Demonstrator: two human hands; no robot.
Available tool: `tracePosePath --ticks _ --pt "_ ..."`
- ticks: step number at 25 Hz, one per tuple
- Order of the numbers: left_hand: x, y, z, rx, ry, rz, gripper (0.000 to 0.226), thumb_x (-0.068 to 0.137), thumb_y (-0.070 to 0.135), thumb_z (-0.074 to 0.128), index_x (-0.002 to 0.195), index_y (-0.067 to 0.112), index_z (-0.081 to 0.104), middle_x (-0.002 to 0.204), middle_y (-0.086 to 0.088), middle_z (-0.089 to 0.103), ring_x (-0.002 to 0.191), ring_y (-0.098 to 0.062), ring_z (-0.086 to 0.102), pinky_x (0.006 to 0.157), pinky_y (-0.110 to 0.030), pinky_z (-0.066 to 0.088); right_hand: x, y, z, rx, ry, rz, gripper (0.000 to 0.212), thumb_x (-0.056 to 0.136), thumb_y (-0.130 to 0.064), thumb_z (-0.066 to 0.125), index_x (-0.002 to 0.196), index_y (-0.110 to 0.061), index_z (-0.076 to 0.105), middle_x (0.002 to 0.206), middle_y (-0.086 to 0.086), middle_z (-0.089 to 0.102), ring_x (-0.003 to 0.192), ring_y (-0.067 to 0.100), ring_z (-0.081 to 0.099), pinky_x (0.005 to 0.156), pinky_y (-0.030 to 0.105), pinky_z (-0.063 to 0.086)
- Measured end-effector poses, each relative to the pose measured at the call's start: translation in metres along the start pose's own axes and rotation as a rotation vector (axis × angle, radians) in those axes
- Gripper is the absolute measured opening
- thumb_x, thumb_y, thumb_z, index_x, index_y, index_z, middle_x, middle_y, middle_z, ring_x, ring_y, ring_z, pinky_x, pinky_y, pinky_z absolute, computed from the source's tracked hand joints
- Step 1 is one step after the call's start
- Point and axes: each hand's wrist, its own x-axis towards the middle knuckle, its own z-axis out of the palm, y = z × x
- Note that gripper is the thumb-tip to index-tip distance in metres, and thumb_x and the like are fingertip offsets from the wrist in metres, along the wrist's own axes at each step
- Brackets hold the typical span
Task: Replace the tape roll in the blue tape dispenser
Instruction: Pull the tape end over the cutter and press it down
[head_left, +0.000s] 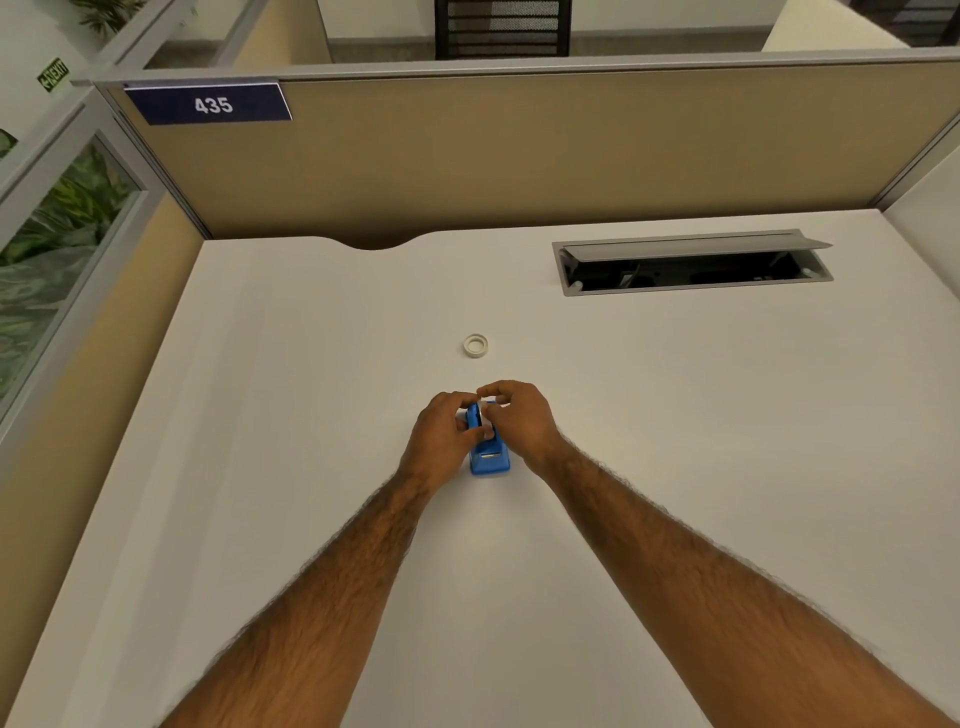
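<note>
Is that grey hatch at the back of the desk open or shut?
Open. The grey hatch has its lid tilted up along the far edge, and the dark recess below it shows, set into the white desk.

bare desk (311, 415) all round, tape roll (475, 346) beyond

Both hands (483, 423) grip the blue tape dispenser (489, 457) on the desk (311, 415).

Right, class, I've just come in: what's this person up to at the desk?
A person is working with both hands on a blue tape dispenser that sits on a white desk. The left hand steadies its side while the right hand works at the top. A small white tape roll lies apart, farther back.
</note>
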Motion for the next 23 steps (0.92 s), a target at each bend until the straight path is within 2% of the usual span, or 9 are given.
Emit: tracePosePath --ticks 5,7,10,14,16,18,20,23 --pt "0.0015 -0.0004 -0.0024 -0.005 -0.003 0.006 0.041 0.081 0.021 0.079 0.118 0.022 0.061 0.115 0.005 0.064 0.078 0.003 0.063 0.060 -0.006 0.043 -0.0012 0.0047 -0.0038 -0.165 0.027 -0.143 0.018 0.090 -0.012 0.062 0.100 -0.015 0.076 0.097 -0.002 0.071 0.080 0.005 0.058 0.053 0.002 0.037" --pt "0.0019 -0.0001 -0.0023 0.001 -0.008 0.013 0.039 0.081 0.021 0.079 0.115 0.024 0.061 0.115 0.005 0.063 0.077 0.003 0.062 0.062 -0.006 0.042 -0.0010 0.0069 -0.0047 -0.184 0.047 -0.165 0.015 0.089 -0.014 0.065 0.098 -0.015 0.077 0.102 0.002 0.072 0.081 0.005 0.058 0.060 0.004 0.037" --pt "0.0013 0.0004 -0.0020 0.011 -0.025 0.021 0.039 0.080 0.023 0.080 0.111 0.030 0.057 0.114 0.008 0.060 0.077 0.001 0.061 0.065 -0.007 0.040 -0.0007 0.0065 -0.0040 -0.168 0.047 -0.139 0.012 0.086 -0.013 0.068 0.095 -0.014 0.076 0.102 0.002 0.068 0.088 0.009 0.058 0.072 0.015 0.042" --pt "-0.0017 -0.0013 -0.0019 -0.053 -0.031 0.037 0.042 0.084 0.024 0.077 0.121 0.024 0.059 0.121 0.004 0.059 0.091 -0.009 0.063 0.067 -0.007 0.044 -0.0023 0.0044 -0.0042 -0.097 0.057 -0.099 0.008 0.086 -0.016 0.068 0.088 -0.012 0.074 0.087 -0.005 0.063 0.071 0.007 0.060 0.057 0.011 0.041" --pt "-0.0027 -0.0020 -0.0018 -0.053 -0.025 0.041 0.043 0.085 0.022 0.076 0.125 0.020 0.059 0.123 0.002 0.059 0.096 -0.012 0.063 0.066 -0.007 0.045 -0.0023 0.0039 -0.0031 -0.077 0.061 -0.084 0.008 0.086 -0.015 0.066 0.086 -0.011 0.073 0.085 -0.004 0.064 0.068 0.005 0.060 0.056 0.012 0.041" --pt "-0.0033 -0.0011 -0.0012 -0.044 -0.021 0.039 0.042 0.085 0.019 0.076 0.124 0.019 0.060 0.122 0.002 0.060 0.096 -0.013 0.063 0.067 -0.007 0.046 -0.0020 0.0027 -0.0016 -0.068 0.062 -0.076 0.004 0.086 -0.012 0.066 0.085 -0.011 0.071 0.089 -0.001 0.065 0.074 0.010 0.061 0.059 0.016 0.045" --pt "-0.0034 0.0002 -0.0005 -0.033 -0.017 0.037 0.042 0.084 0.018 0.076 0.123 0.019 0.060 0.122 0.001 0.060 0.097 -0.014 0.063 0.075 -0.012 0.046 -0.0008 0.0014 -0.0008 -0.061 0.063 -0.068 0.002 0.086 -0.011 0.068 0.088 -0.010 0.068 0.097 0.004 0.067 0.085 0.017 0.064 0.070 0.026 0.054" --pt "-0.0038 -0.0001 0.0000 -0.005 -0.011 0.052 0.040 0.082 0.017 0.078 0.117 0.025 0.060 0.119 0.002 0.061 0.096 -0.014 0.063 0.077 -0.015 0.046 0.0014 -0.0008 -0.0010 -0.046 0.075 -0.035 0.005 0.086 -0.012 0.067 0.090 -0.008 0.067 0.098 0.007 0.068 0.089 0.021 0.065 0.079 0.034 0.056"
